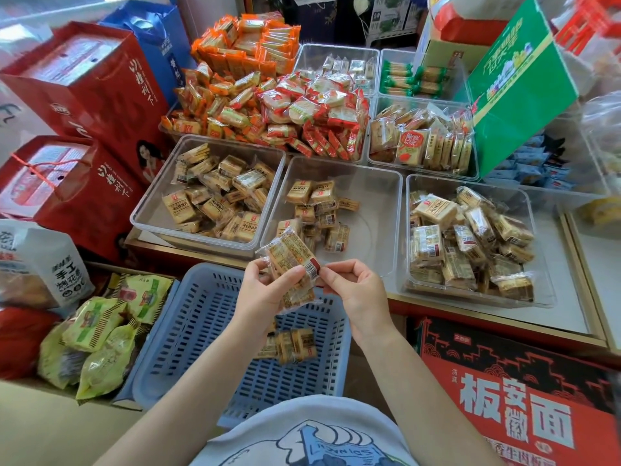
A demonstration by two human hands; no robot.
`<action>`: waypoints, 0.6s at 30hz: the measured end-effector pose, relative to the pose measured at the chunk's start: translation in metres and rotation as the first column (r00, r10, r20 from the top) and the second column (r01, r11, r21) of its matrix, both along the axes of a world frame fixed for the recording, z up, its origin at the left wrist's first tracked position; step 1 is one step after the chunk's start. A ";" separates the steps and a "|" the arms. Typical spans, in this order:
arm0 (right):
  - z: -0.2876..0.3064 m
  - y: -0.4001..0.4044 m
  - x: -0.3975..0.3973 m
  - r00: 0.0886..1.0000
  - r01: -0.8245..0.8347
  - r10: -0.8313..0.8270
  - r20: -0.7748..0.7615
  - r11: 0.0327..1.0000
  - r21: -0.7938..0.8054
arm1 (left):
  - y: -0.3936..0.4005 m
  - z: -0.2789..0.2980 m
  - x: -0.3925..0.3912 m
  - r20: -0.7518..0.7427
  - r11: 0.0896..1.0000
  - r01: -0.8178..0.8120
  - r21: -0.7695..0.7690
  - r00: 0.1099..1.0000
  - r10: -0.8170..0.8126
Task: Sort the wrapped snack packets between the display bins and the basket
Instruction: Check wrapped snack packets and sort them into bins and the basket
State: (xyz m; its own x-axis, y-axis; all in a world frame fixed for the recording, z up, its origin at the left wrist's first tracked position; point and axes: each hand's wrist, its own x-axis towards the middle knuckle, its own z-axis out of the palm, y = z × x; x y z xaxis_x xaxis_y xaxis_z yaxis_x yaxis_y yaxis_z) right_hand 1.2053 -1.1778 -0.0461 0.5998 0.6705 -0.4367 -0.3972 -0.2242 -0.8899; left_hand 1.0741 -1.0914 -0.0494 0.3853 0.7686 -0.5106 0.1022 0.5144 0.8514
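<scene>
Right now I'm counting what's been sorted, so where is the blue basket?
In the head view, the blue basket sits low at centre, below the clear display bins and beneath both hands, right of the green snack bags.

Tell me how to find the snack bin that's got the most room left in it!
Start at the blue slotted basket right in front of the person. Just behind it, three clear plastic bins sit side by side in the front row. The middle bin is the one: its snack packets cover only the left part, while the bins on either side are much fuller.
</scene>
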 end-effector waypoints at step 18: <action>0.015 0.001 0.005 0.998 0.061 -0.059 -0.023 0.996 0.062 | 0.012 0.014 0.006 0.108 0.997 0.026 -0.074 0.994 -0.018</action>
